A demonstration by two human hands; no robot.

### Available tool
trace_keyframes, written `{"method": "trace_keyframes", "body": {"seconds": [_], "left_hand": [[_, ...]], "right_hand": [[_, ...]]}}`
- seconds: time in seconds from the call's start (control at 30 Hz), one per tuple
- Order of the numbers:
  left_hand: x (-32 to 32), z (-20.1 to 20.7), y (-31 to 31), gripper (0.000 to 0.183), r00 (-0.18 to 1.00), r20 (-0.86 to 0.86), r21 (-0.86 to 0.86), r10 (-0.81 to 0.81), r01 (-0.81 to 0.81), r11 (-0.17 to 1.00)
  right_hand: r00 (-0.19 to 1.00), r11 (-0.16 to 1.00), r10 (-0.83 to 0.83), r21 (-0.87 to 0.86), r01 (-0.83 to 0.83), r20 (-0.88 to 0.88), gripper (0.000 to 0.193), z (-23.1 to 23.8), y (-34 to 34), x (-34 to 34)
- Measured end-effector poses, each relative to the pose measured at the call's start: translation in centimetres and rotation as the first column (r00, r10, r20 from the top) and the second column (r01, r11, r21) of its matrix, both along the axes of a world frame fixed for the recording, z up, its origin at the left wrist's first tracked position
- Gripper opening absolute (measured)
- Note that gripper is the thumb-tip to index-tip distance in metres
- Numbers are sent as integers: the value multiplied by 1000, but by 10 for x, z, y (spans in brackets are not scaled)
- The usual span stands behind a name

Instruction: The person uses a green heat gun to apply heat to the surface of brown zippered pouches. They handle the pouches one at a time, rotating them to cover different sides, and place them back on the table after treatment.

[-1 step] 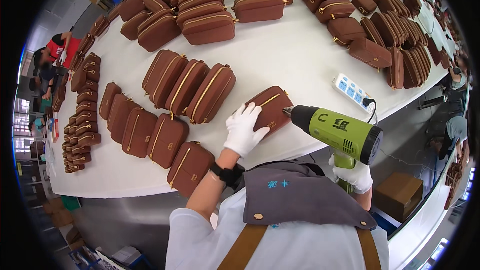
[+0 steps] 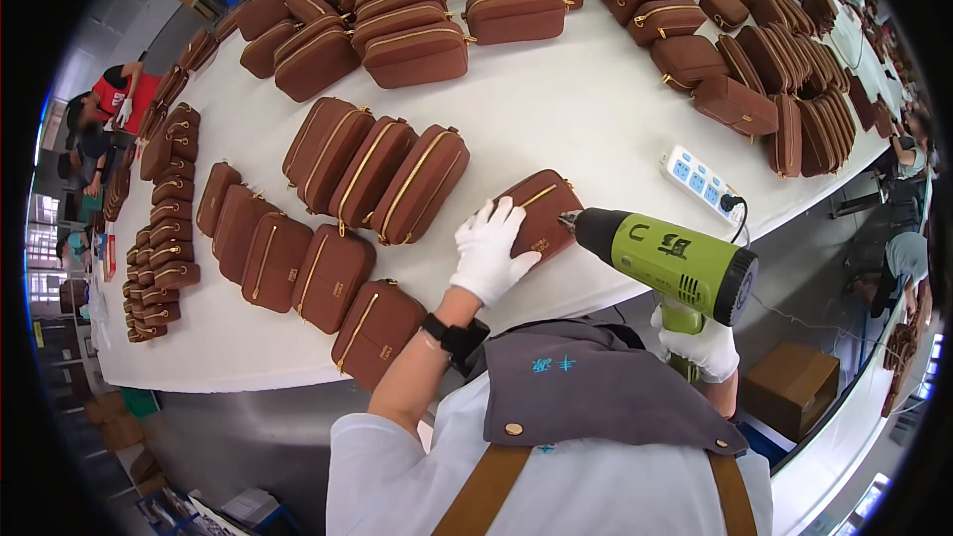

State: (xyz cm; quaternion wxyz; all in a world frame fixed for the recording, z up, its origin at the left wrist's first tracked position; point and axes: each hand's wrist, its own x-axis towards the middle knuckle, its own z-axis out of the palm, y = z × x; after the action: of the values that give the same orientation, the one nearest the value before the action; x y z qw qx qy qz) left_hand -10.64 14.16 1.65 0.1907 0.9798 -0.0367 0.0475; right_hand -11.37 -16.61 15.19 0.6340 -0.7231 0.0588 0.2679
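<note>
The left hand, unclenched, lies flat across the brown bag on the bench, slightly farther right than before. The right hand grasps the green heat gun, barely shifted, nozzle by the bag's right edge.

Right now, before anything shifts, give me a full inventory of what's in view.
Bag in hand: one, brown, under the left hand
Heat gun: one, green and black, in the right hand
Near-edge bags: about five, brown, left of the left hand
Standing bags: a few, brown, mid-table
Small bags: too many to count, brown, table's left side
Far bags: too many to count, brown, far and right
Power strip: one, white and blue, table's right
Table: one, white, beneath the bags
Cardboard box: one, brown, lower right
Co-workers: several, mixed clothing, side edges
Apron: one, grey, brown straps, lower centre
Wristband: one, black, left wrist
Left hand: one, white-gloved, on the bag
Right hand: one, white-gloved, gripping the heat gun
</note>
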Motion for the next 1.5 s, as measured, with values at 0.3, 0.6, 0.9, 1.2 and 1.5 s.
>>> {"method": "trace_keyframes", "body": {"seconds": [0.3,0.6,0.9,1.2,1.5], "left_hand": [[34,22,4,72,928,-351,-20,-122,123,992],[-8,-19,27,19,995,90,-273,-49,72,959],[-50,-34,51,15,946,147,-534,288,-169,828],[-57,-50,54,32,927,-86,-733,364,-307,607],[-41,-17,22,68,968,-37,-297,249,-249,922]], "right_hand": [[999,998,-26,49,27,-25,48,-7,17,-3],[994,994,-104,-15,104,14,52,-8,18,-12],[998,998,-20,-52,23,59,43,-8,24,-10],[941,937,339,-89,-338,-6,46,-16,19,-9],[892,907,392,-254,-335,224,38,-13,-3,-22]]}}
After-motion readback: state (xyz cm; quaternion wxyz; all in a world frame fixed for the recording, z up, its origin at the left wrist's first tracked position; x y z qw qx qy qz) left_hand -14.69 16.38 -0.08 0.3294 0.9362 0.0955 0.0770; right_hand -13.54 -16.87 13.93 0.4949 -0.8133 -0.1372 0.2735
